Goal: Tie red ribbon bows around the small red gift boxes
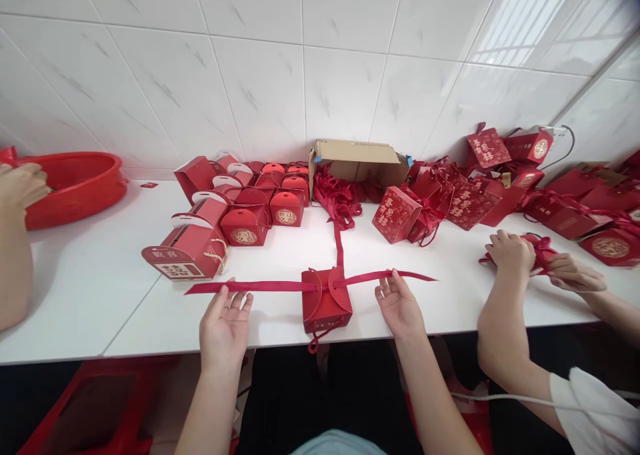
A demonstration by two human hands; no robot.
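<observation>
A small red gift box [327, 308] stands near the table's front edge, with a dark red ribbon [275, 286] threaded through its top flaps. One end of the ribbon stretches left, where my left hand [227, 315] pinches it between thumb and finger. My right hand [400, 305] pinches the other end, drawn out to the right. Both ends run nearly straight, their tips past my fingers. From the box's front hangs a thin red cord [320, 338]. Behind it, another ribbon strip [339, 245] leads back to a tangled ribbon pile [333, 192].
A cardboard box [357, 151] lies behind the ribbons. Several red boxes [245, 225] stand at left; several ribboned boxes [397, 214] lie at right. A co-worker's hands [513, 252] work on a box at right. Another person's hand [25, 183] is by a red basin [80, 192].
</observation>
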